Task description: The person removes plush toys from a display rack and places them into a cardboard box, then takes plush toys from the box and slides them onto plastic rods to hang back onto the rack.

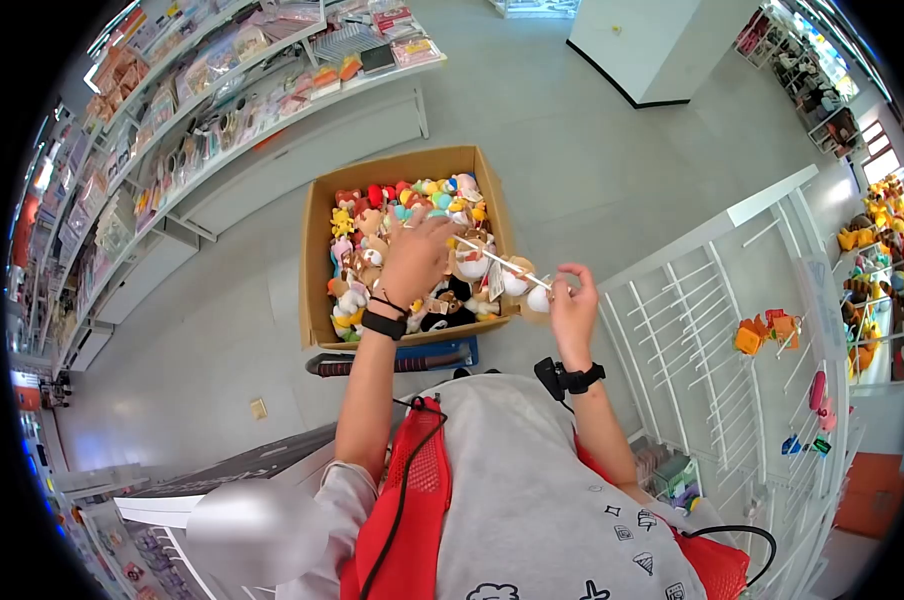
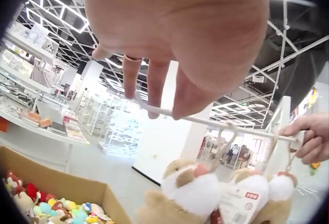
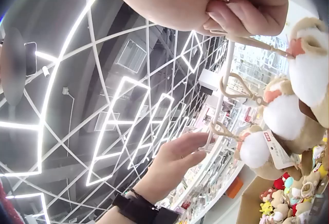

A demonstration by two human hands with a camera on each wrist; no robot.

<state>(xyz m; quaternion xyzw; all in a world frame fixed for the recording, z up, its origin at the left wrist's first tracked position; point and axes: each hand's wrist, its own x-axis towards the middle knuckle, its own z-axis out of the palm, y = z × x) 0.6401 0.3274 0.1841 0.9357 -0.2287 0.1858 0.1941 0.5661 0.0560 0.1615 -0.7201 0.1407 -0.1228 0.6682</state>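
Observation:
Between my two hands runs a white display hook, held over an open carton. My left hand pinches its far end between thumb and fingertips. The right hand grips the other end, where a small backing plate shows in the left wrist view. Three brown-and-white plush keychains dangle from the rod by beige loops and clasps. One carries a white paper tag. In the right wrist view the nearest loop sits right at the right hand's fingers.
The cardboard carton, full of colourful plush toys, stands in front of me by a dark trolley handle. A white rack with prongs is at right. Stocked shelves curve along the left, and a white pillar stands beyond.

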